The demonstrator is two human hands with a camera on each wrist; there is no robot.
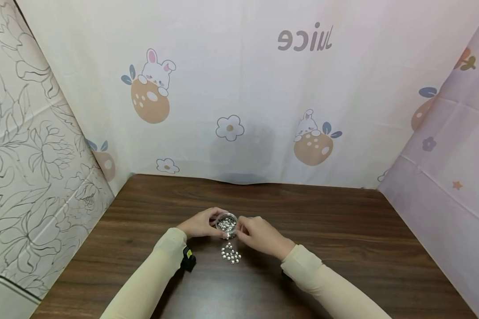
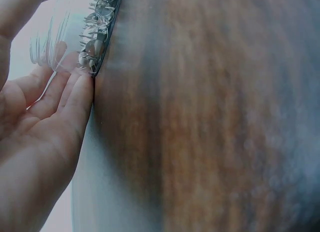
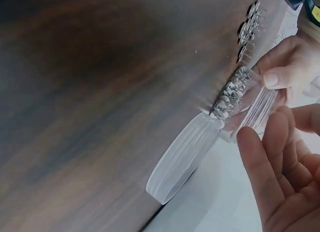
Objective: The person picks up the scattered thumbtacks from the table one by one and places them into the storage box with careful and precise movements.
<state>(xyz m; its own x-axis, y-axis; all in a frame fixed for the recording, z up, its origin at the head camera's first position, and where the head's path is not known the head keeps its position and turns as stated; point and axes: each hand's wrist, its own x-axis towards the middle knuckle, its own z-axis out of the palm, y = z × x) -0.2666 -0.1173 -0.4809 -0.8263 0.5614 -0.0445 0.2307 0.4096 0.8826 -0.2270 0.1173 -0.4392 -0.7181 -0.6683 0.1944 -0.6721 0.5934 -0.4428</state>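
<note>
A clear, round plastic jar (image 1: 226,223) with a threaded rim stands on the table, partly filled with silver thumbtacks (image 3: 231,98). My left hand (image 1: 201,223) grips its left side, fingers and thumb curled round the wall. At the jar's right rim is my right hand (image 1: 261,235), its fingers bent; whether a tack sits between the fingertips is hidden. Loose thumbtacks (image 1: 230,256) lie in a small cluster on the table in front of the jar, points upward in the right wrist view. Beside the jar lies a clear screw lid (image 3: 177,159), mostly covered by my right hand in the head view.
The dark wood-grain table (image 1: 343,230) reaches back to a printed curtain (image 1: 239,88), with more fabric along both sides. A black wrist strap (image 1: 188,259) is on my left forearm.
</note>
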